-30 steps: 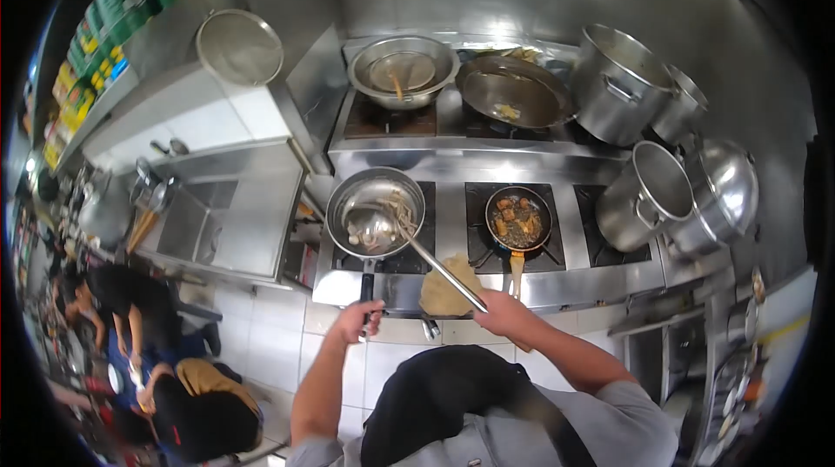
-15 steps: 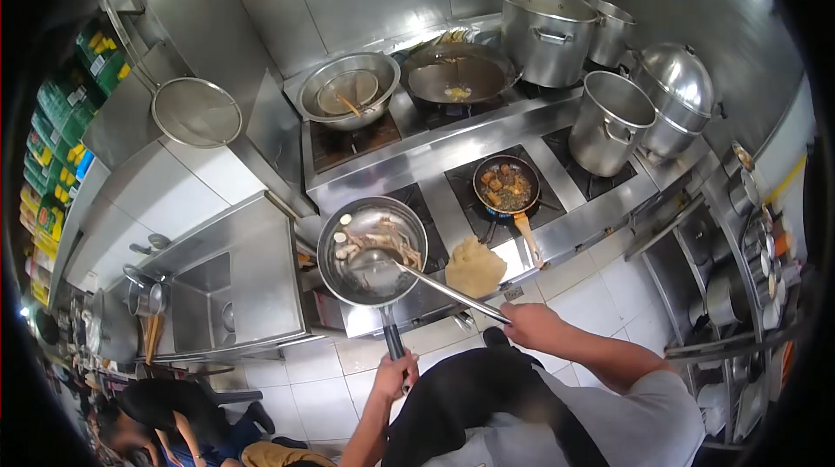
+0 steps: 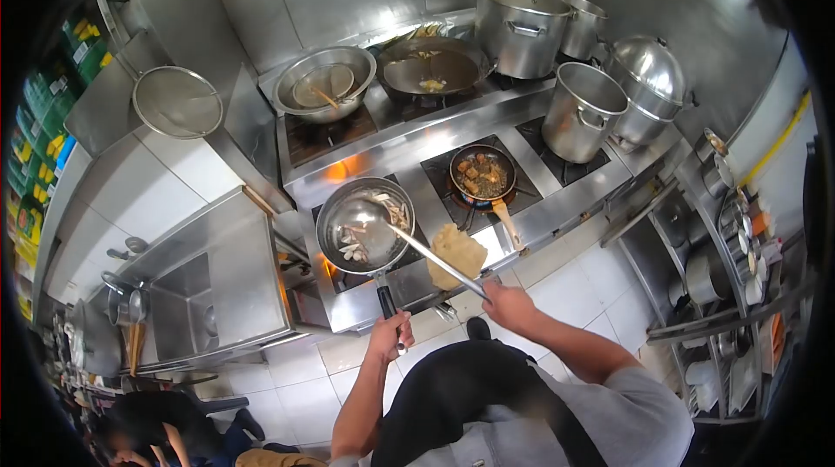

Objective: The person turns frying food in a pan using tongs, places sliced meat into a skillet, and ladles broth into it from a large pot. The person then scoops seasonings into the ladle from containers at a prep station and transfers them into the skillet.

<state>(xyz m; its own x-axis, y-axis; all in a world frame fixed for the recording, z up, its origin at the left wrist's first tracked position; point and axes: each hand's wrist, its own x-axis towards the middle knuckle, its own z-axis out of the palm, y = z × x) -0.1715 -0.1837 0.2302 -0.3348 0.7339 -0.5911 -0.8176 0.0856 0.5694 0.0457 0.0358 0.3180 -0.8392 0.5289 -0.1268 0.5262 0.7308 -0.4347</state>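
Note:
My left hand point(image 3: 390, 335) grips the black handle of a steel pan point(image 3: 327, 216) over the front left burner, where an orange flame shows at the pan's left edge. Pale and brownish pieces of food lie in the pan. In my right hand point(image 3: 507, 303) is the long handle of a ladle point(image 3: 435, 259), its bowl down inside the pan. A tan cloth point(image 3: 457, 256) lies on the stove's front edge under the ladle handle. To the right, a small frying pan point(image 3: 482, 174) holds browned pieces in bubbling liquid.
Behind are a steel bowl with a strainer point(image 3: 287, 93), a wide dark wok point(image 3: 470, 58) and tall pots point(image 3: 519, 28). A sink point(image 3: 178, 310) is at left, a shelf rack point(image 3: 696, 284) at right. A bent-over person point(image 3: 156, 419) is at lower left.
The camera view has turned and shifted. The ladle bowl has moved within the pan and the food pieces have shifted. An orange flame now shows beside the pan and a glow behind it.

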